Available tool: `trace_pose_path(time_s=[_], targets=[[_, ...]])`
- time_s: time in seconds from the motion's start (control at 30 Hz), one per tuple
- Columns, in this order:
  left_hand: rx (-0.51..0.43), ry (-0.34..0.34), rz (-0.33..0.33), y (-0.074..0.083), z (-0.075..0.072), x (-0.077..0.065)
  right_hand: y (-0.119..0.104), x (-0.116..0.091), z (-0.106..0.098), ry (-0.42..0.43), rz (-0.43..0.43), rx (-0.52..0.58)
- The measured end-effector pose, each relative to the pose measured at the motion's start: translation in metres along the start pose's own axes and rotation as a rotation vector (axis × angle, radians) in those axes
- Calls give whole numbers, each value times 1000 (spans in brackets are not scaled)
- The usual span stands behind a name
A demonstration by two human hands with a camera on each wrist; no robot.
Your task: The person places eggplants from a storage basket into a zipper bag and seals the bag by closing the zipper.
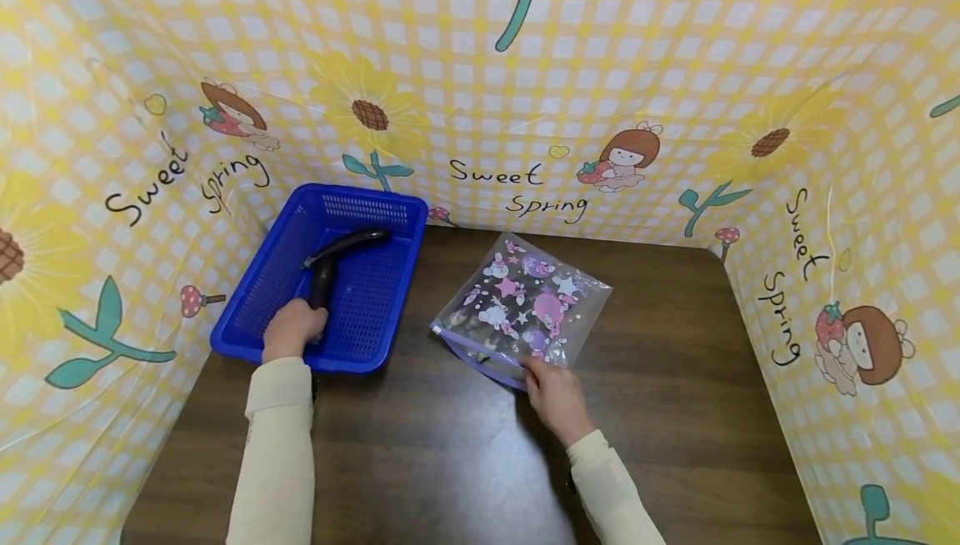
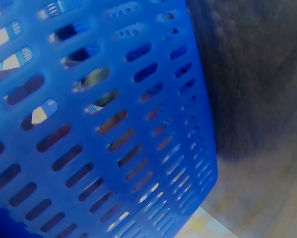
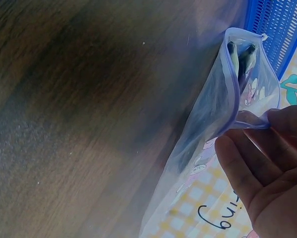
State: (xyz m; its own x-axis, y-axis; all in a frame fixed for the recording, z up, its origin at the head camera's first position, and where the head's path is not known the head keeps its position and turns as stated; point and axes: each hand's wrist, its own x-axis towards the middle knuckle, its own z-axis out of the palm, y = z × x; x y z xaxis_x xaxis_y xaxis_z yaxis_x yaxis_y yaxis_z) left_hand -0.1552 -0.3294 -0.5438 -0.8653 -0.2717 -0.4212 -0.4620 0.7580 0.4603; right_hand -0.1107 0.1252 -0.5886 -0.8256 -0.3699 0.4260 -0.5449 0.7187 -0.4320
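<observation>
In the head view a blue plastic basket (image 1: 408, 278) holds two dark eggplants. One eggplant (image 1: 352, 242) lies slanted at the back; the other eggplant (image 1: 321, 282) runs toward the front, its near part under my left hand (image 1: 295, 330). That hand reaches over the basket's front rim and grips this eggplant, the fingers partly hidden. A clear zip bag (image 1: 525, 295) with pink and purple prints lies right of the basket. My right hand (image 1: 558, 399) pinches its purple zip edge. Through the open mouth, the right wrist view shows dark eggplants (image 3: 247, 59) with greenish stem ends inside.
The brown wooden table (image 1: 420, 462) lies beneath everything. Yellow checked cloth (image 1: 480, 112) with flowers and cartoon figures stands as walls at the back and both sides. The basket's slotted wall (image 2: 113, 124) fills most of the left wrist view, hiding the left hand there.
</observation>
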Motion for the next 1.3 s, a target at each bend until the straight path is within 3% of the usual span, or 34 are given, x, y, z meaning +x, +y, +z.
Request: trace_pose_path(time_s=[0.63,1.3], targets=[[-92,78,117,4,-2,2,-1,0,6,-8,0,4],[-173,94,110,4,-2,0,-4,0,13,-49,21,19]])
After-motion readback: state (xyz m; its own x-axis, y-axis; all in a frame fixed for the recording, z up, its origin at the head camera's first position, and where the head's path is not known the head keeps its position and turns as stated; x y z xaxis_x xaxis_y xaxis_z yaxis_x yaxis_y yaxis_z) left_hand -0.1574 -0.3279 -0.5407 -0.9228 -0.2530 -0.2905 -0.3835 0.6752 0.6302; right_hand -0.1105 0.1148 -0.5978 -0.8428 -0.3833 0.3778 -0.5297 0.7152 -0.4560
